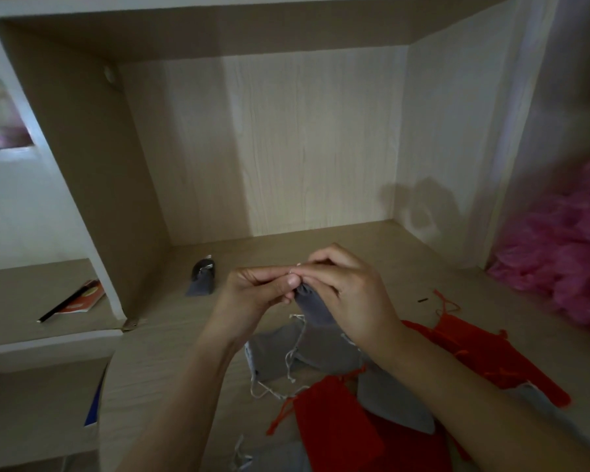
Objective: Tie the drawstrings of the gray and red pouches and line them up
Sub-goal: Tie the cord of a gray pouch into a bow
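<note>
Gray pouch [310, 305] raised over desk [171, 342]; left hand [252, 294], right hand [348, 287] grip pinched on its neck.

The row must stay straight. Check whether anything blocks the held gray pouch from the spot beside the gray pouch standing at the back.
Nothing visible does. Between the held gray pouch, pinched by the left hand and right hand, and the standing gray pouch lies only bare desk; the loose pouches lie nearer the person.
</note>
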A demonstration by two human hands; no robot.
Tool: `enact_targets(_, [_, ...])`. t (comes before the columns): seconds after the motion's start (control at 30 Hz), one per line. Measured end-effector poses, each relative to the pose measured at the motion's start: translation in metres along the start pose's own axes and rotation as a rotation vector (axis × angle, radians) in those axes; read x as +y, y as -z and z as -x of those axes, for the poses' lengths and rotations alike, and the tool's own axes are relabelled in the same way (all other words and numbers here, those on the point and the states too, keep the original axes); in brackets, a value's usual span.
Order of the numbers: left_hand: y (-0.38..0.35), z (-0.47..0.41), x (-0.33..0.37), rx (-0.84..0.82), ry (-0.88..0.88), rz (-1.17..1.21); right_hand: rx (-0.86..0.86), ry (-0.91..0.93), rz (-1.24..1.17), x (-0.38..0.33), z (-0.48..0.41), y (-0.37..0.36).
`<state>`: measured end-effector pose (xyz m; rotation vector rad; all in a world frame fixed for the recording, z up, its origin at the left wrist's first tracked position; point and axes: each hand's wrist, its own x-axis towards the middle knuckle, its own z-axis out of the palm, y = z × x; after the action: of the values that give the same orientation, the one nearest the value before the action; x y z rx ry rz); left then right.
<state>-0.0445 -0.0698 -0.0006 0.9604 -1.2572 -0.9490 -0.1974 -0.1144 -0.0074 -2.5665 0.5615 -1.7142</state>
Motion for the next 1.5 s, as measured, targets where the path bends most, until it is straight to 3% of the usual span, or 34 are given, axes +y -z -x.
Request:
enact_targets(0.17, [-0.004, -0.002, -0.006, 0.037, -0.062, 0.032, -0.019, -0.083, -0.029, -0.003, -0.007, 0.004])
enact_targets(0.33, [-0.008, -0.001, -0.006, 0.115, -0.2, -0.114, -0.032, -0.517, -0.328, -0.006, -0.013, 0.008])
enact_targets(0.43, [-0.006, -0.002, -0.007, 0.129, -0.292, -0.234, -0.064, -0.604, -0.427, -0.003, -0.014, 0.009])
enact_targets(0.53, [-0.008, -0.001, -0.008, 0.118, -0.279, -0.241, -0.057, -0.63, -0.475, -0.003, -0.014, 0.01])
enact_targets(0.77, [0.001, -0.003, -0.006, -0.089, 0.005, -0.114, -0.046, -0.452, -0.307, -0.011, -0.011, 0.006])
enact_targets(0.9, [-0.001, -0.003, -0.007, -0.126, 0.023, -0.059, -0.063, -0.401, -0.283, -0.01, -0.012, 0.009])
enact_targets(1.07, [0.003, -0.004, -0.005, -0.028, -0.083, -0.144, -0.159, -0.546, -0.437, -0.009, -0.015, 0.013])
enact_targets(1.3, [0.001, -0.003, -0.004, 0.009, -0.062, -0.131, -0.252, -0.644, -0.423, -0.007, -0.02, 0.022])
enact_targets(1.5, [-0.003, -0.001, -0.005, -0.116, -0.123, -0.26, -0.325, -0.812, -0.599, -0.008, -0.025, 0.031])
